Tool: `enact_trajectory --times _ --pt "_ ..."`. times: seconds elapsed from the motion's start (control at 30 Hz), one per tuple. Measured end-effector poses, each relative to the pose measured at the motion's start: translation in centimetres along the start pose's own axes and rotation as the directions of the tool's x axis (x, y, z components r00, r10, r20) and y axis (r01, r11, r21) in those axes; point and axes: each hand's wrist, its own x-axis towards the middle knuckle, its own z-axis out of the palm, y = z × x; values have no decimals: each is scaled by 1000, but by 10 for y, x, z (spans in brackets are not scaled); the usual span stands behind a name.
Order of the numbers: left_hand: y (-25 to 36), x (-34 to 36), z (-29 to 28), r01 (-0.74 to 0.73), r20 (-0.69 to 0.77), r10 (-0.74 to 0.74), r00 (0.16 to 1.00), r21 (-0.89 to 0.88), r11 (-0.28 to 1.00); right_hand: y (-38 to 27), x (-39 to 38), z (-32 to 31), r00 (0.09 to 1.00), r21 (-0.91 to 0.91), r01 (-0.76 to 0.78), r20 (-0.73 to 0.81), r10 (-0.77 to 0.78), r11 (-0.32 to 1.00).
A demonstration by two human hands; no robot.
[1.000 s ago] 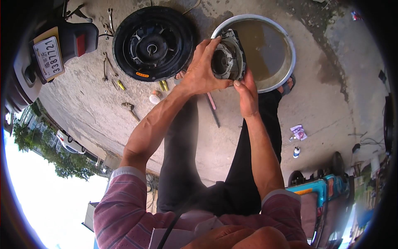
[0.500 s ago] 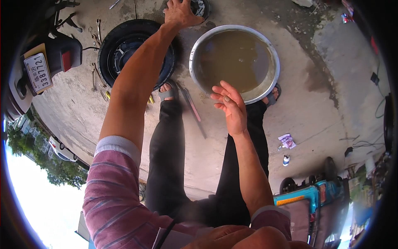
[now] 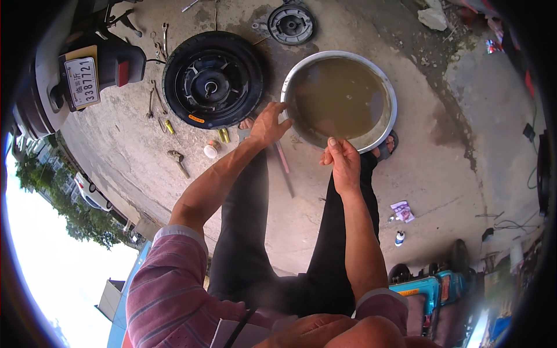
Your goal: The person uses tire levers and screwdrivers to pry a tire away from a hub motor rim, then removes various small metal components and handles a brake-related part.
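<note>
A metal basin (image 3: 393,87) of murky brown water stands on the ground in front of me. My left hand (image 3: 270,123) is at its left side, fingers and thumb apart, fingertips close to the rim; I cannot tell whether they touch it. At the basin's near edge is my right hand (image 3: 343,165), thumb pressed over curled fingers. Whether anything is between them is hidden. Left of the basin a black scooter wheel with its tyre (image 3: 174,87) lies flat. Behind both sits a round metal hub part (image 3: 291,25).
Wrenches (image 3: 165,39), a yellow-handled screwdriver (image 3: 169,127) and a white-lidded jar (image 3: 211,151) lie around the wheel. A scooter's rear (image 3: 122,64) stands at the left. To the right are a small bottle (image 3: 400,238), a purple packet (image 3: 402,211) and a turquoise vehicle (image 3: 423,288).
My left hand has come back from the round hub part to the basin's left side. My right hand's fingers have curled together. The whole view has shifted a little.
</note>
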Motion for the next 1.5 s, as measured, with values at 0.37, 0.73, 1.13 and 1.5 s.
enact_trajectory --times 0.37,0.73,1.13,1.5 --pt "40 -124 -50 163 400 -15 916 -338 927 -56 -74 -27 928 -266 -20 -365 -81 964" --pt "-92 -187 -151 590 100 -612 784 -425 687 -261 -3 -187 879 -555 -35 -414 -238 831" --pt "60 -189 20 637 233 -596 768 -371 676 -629 188 -470 798 -798 -186 218 -562 -573" --pt "164 -102 32 598 318 -508 801 -373 709 -693 247 -567 852 -874 -183 87 -517 -449"
